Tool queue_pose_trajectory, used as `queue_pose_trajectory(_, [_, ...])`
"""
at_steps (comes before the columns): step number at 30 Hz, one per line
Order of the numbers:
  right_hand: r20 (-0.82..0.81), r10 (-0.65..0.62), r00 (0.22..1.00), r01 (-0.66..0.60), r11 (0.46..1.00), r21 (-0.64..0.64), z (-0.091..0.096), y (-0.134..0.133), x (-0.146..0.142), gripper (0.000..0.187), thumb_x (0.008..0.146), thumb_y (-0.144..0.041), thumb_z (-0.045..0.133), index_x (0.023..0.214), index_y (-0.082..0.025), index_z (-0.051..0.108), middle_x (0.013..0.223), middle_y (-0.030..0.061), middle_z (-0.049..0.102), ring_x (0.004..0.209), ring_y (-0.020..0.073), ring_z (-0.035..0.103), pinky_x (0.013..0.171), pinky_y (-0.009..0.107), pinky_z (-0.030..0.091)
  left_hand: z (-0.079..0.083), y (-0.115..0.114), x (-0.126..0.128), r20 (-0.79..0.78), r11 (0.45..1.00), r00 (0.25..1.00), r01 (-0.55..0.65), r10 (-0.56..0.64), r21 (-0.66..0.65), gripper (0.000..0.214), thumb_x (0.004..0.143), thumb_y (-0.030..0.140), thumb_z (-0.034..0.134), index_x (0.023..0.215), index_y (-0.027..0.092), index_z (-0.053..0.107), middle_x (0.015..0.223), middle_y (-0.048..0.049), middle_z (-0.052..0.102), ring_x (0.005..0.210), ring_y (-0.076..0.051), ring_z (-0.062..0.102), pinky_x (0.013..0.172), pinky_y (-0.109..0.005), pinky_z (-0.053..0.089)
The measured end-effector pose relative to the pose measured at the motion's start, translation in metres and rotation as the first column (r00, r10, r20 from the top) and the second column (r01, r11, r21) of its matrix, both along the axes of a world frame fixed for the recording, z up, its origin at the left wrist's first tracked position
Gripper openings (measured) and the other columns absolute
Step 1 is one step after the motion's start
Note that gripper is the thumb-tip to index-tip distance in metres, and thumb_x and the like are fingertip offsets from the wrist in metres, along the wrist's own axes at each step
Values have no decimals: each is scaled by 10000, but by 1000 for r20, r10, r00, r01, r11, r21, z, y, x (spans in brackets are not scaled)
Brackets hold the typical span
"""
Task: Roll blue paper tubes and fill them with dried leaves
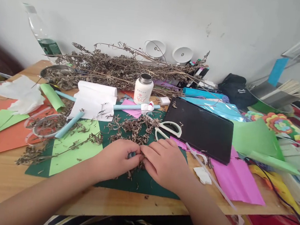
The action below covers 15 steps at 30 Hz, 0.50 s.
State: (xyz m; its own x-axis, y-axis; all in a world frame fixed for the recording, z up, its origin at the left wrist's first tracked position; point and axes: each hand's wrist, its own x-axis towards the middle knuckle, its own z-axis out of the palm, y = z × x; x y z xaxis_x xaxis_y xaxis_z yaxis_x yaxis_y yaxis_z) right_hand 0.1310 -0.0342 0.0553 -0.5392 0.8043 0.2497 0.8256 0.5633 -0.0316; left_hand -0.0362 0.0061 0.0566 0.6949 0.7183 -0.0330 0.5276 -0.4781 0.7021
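My left hand point(120, 157) is curled over the green cutting mat point(156, 184), with a small light-blue rolled paper tube point(131, 154) showing between thumb and forefinger. Against its fingertips, my right hand point(166, 162) is closed, with bits of dried leaves at its fingers; what lies inside the grip is largely hidden. A heap of dried leaves point(137, 129) spreads on the mat just beyond both hands. White-handled scissors point(173, 129) lie by the heap, their blades mostly covered. Light green paper point(69, 154) with a dried sprig on it rests left of my left hand.
An open white bottle point(143, 89) stands behind the heap. A black tablet-like slab point(198, 127) lies right, beside pink paper point(239, 177). Dried branches point(112, 66) line the wall. Left are a tape roll point(49, 125), a blue paper tube point(69, 125) and orange paper point(2, 133).
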Motion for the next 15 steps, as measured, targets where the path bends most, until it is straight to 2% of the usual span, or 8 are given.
queue_pose_trajectory(4, [53,123,991,-126,990,55,-4,9,-6,183,803,-199,393,644,-194,486,597,0,498,635,153,392,585,308,208,-1,-3,-11,-16,997,999,43,-42,63,225,780,252,418,596,167,516,564,4,523,540,-115,464,511,-201,302])
queue_pose_trajectory(7, [64,183,981,-188,980,72,-11,14,-8,194,795,-221,402,622,-193,487,572,1,496,599,148,387,555,303,189,-3,-6,-14,-38,987,997,69,-64,143,214,765,218,428,570,164,499,540,3,501,515,-111,441,491,-202,284])
queue_pose_trajectory(9, [69,196,978,-199,979,43,-16,16,-3,202,788,-225,407,613,-191,501,559,4,507,576,142,396,537,299,182,-3,-7,-17,-13,987,998,61,-60,149,217,749,189,437,537,162,471,509,12,463,484,-102,412,474,-198,274])
queue_pose_trajectory(12, [59,88,994,-86,996,-32,-23,20,18,251,800,-217,389,595,-180,528,550,19,543,550,133,423,523,292,193,2,-3,-34,108,994,993,-54,44,94,258,744,174,438,486,162,423,465,28,395,446,-89,367,446,-184,274])
queue_pose_trajectory(14, [37,-13,999,15,999,-53,-24,21,36,304,821,-221,352,578,-166,527,542,32,555,532,127,438,516,282,216,6,5,-57,164,975,965,-216,204,60,269,742,187,455,475,163,428,449,31,377,437,-86,355,428,-174,281])
queue_pose_trajectory(15, [27,-55,998,56,997,-52,-23,21,44,327,833,-227,326,579,-165,521,542,34,554,522,124,441,509,273,227,7,11,-71,142,954,948,-295,285,53,235,724,178,490,492,163,461,457,33,402,439,-81,366,415,-164,277])
